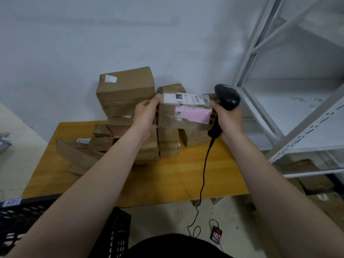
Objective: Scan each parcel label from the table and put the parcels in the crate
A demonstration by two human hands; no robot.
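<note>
crate sits at the near edge of the table. above the table, left hand grips one end of the parcel, label up; right hand clamps the scanner by the other end. looks light, stiff cardboard; end grips should hold.

Print on the white paper label atop the held brown cardboard parcel: too small to read. Fingers of the left hand: hidden behind the parcel's left end. Black handheld scanner: handle mostly covered by the right hand. Black lattice plastic crate, near left: cut by left and bottom edges, crossed by a forearm. White metal shelving, right: cut by top and right edges.
</note>
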